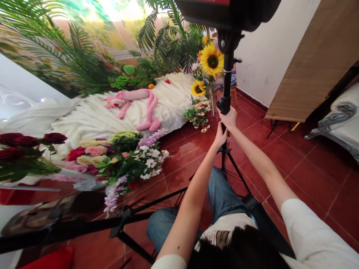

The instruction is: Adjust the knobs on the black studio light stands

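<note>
A black light stand (227,80) rises in front of me, with a dark bulky head (230,13) at its top, cut off by the frame edge. My right hand (229,117) is wrapped round the pole just under a black clamp collar (223,105). Directly below it, my left hand (221,136) grips the same pole, its thumb pointing up. The two hands nearly touch. Some fingers are hidden behind the pole. The stand's spread legs (238,172) reach the floor beyond my knees.
Left of the stand are sunflowers (212,61) and a pink plush toy (137,95) on white fabric (174,89). Mixed flowers (126,153) stand nearer. Another black stand (120,220) lies across the lower left. A brown panel (305,71) and an ornate sofa (342,116) are right.
</note>
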The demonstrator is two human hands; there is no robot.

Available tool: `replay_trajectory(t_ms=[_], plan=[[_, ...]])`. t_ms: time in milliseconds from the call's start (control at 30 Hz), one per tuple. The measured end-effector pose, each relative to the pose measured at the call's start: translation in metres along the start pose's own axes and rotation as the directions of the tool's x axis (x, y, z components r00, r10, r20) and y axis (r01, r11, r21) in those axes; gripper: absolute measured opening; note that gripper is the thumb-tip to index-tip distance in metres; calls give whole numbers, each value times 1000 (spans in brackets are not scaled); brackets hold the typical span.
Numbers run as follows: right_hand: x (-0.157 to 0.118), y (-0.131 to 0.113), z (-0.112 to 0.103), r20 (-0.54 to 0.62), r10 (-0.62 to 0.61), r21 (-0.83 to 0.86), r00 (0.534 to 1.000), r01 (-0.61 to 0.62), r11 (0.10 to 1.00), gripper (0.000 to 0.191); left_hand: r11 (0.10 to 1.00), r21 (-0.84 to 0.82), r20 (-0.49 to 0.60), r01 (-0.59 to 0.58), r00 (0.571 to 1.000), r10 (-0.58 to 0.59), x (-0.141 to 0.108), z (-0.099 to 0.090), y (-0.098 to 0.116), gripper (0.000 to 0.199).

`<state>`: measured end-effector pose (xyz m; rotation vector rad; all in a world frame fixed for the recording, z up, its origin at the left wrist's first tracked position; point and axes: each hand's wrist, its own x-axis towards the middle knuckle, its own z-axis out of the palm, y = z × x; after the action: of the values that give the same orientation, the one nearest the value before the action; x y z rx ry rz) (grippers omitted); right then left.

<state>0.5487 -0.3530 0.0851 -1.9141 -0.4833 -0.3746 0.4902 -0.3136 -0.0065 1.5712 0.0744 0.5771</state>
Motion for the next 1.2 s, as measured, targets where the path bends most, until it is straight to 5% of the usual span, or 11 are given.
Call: replay_trajectory(t_ms=[367, 800, 1000, 1100, 1200], plan=[[48, -36, -25, 80, -224, 30, 971, 223, 974, 64, 994, -58, 46, 90, 995, -87, -4, 0, 3, 47], [62, -49, -38, 157, -309, 55, 938, 304, 951, 65, 991, 21, -181, 131, 975, -125, -5, 6, 1, 54], [26, -16, -86, 368, -189, -74, 911, 231, 970, 56, 991, -16, -150, 134, 979, -135, -5, 6, 5, 61], [-10, 7, -100, 574, -15, -303, 818, 229, 925, 42, 996, 4, -179, 90, 980, -88, -3, 5, 2, 56], [-40, 28, -100, 634, 101, -436, 766, 247, 865, 40, 996, 17, -177, 82, 981, -78, -2, 4, 0, 52]])
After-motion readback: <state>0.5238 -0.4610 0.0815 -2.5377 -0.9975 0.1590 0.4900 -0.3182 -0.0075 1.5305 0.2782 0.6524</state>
